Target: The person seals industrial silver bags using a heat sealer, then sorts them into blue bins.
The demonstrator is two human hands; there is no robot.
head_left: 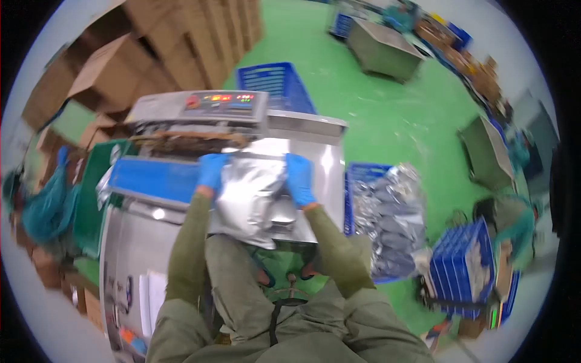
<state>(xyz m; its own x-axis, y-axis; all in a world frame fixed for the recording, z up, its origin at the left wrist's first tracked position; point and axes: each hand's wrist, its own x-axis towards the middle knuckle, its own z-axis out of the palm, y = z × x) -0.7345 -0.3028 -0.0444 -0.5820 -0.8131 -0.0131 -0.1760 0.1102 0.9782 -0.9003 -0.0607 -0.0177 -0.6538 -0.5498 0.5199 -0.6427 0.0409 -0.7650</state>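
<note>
A shiny silver foil pouch point(248, 196) lies between my two blue-gloved hands, over the steel worktable and just above my lap. My left hand point(211, 171) grips its upper left edge, beside the blue conveyor belt point(156, 179) of a sealing machine. On the other side, my right hand point(299, 181) is closed at the pouch's upper right edge, its fingertips curled over. The sealing machine point(200, 109), with lit red digits on its panel, stands directly beyond my left hand. More silver foil shows under the pouch near my right wrist.
Blue crates stand beyond the table point(275, 81) and at right, where one holds several filled silver pouches point(387, 221). Cardboard boxes point(175, 45) are stacked at the far left. A green bin point(97, 199) stands left of the belt. Co-workers in teal clothing point(51, 202) are at both sides.
</note>
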